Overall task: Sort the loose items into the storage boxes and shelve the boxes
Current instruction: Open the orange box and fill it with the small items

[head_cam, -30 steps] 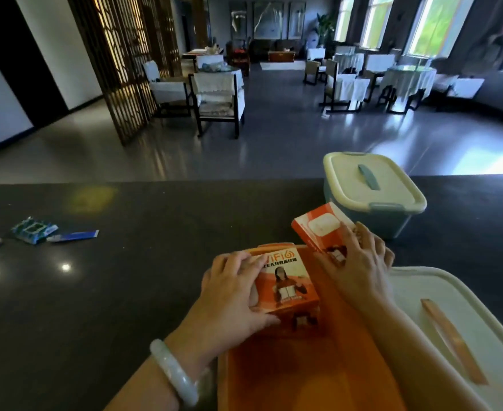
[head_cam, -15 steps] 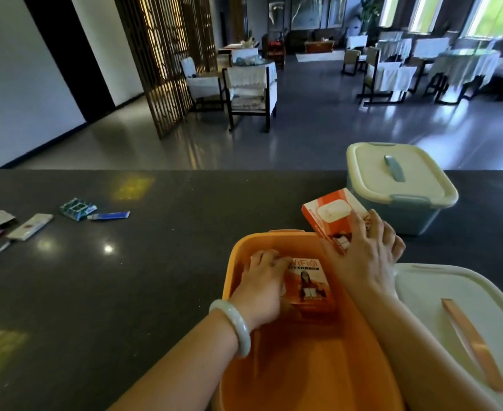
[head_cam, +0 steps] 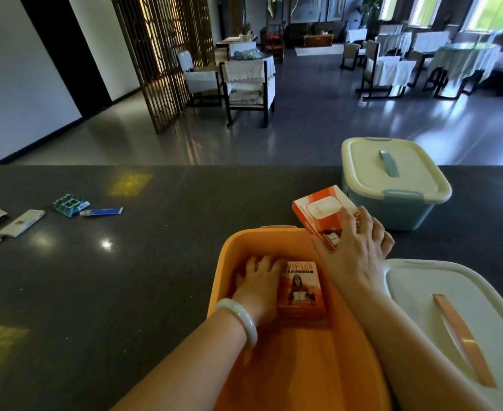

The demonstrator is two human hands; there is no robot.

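Dark speckled counter [head_cam: 161, 280] spans the full width of the head view, with a dining room of chairs and covered tables beyond its far edge.

Orange storage box [head_cam: 229, 262], open, sits at the near edge of the counter, centre-right. Just to its right lies a cream lid with an orange handle [head_cam: 422, 295], flat on the counter. Behind that, near the counter's far edge, stands a pale blue box with its cream lid closed [head_cam: 392, 179].

Left hand [head_cam: 257, 287] is down inside the orange box, fingers curled along the left side of the WIFI 6 carton [head_cam: 302, 289], which lies flat, printed face up, on the box floor (grip looks light; whether the thumb is under the carton cannot be seen). A pale bangle [head_cam: 240, 317] sits on that wrist.

Right hand [head_cam: 352, 250] grips a second orange-and-white carton [head_cam: 321, 210] by its near end, fingers spread over the top face. This carton is tilted, held above the far right corner of the orange box, just in front of the blue box.

Loose items well to the left on the counter: a white flat packet [head_cam: 22, 222], a teal blister pack [head_cam: 69, 204] and a small blue tube [head_cam: 102, 212] touching it. More packets at the left edge are cut off.
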